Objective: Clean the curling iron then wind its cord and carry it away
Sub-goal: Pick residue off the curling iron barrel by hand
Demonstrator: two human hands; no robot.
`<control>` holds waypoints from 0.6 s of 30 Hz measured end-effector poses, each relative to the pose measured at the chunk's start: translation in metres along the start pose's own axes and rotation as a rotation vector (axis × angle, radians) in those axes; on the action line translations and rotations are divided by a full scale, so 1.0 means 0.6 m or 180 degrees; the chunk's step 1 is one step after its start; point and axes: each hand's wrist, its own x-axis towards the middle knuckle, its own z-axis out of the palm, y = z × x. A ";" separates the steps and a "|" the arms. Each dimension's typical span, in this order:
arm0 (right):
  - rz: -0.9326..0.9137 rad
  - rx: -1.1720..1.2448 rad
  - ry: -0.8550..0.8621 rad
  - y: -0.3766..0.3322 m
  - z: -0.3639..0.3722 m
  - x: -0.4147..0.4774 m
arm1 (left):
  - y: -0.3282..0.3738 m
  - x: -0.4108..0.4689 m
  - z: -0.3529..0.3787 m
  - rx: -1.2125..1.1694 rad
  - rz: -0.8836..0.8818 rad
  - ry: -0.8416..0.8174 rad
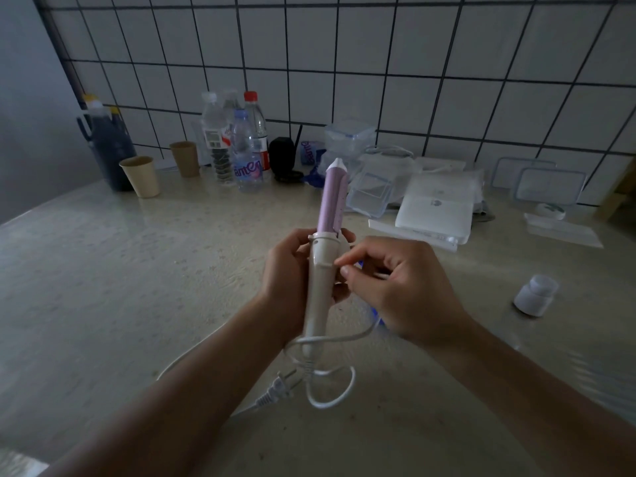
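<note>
- The white cord is being left hanging in loose loops below both hands, its plug dangling over the pale counter.
- The cord is being pinched in the curled fingers of the right hand, whose thumb tip is touching the handle.
- The curling iron is being gripped upright above the counter by the wrapped fingers of the left hand, with its smooth lilac barrel pointing up.

blue thing: mostly behind right hand, kind unclear
cord: 1 stretch under left forearm, 8 o'clock from plug
</note>
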 end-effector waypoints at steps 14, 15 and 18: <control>0.0020 0.0283 -0.0196 0.000 -0.006 0.003 | 0.000 0.001 0.003 0.0258 -0.0062 0.0058; 0.0031 0.0265 -0.0093 0.001 -0.007 0.004 | -0.001 -0.001 0.003 0.0263 -0.0088 -0.0076; -0.0045 -0.0044 0.0236 0.005 -0.012 0.008 | -0.006 -0.005 0.000 0.0353 -0.0091 -0.0244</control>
